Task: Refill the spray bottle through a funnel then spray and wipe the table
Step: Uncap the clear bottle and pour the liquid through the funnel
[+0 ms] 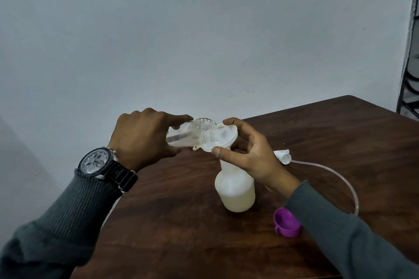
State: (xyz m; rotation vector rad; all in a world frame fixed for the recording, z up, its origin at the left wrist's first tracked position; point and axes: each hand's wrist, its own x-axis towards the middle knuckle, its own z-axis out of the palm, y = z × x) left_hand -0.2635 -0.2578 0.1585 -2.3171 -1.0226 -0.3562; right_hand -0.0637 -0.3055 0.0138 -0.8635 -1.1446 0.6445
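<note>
A white translucent spray bottle (234, 190) stands upright on the dark wooden table (181, 222), with pale liquid in its lower part. A white funnel (223, 137) sits in its neck. My right hand (249, 154) grips the funnel's rim between thumb and fingers. My left hand (145, 138) holds a clear plastic bottle (192, 134) tipped on its side, its mouth over the funnel bowl. The spray head (283, 156) with its long clear tube (335, 174) lies on the table to the right, behind my right hand.
A purple cap (286, 222) lies open side up near my right sleeve. A grey wall (181, 40) runs close behind the table's far edge. A dark metal rack (410, 63) stands at the far right. A watch sits on my left wrist.
</note>
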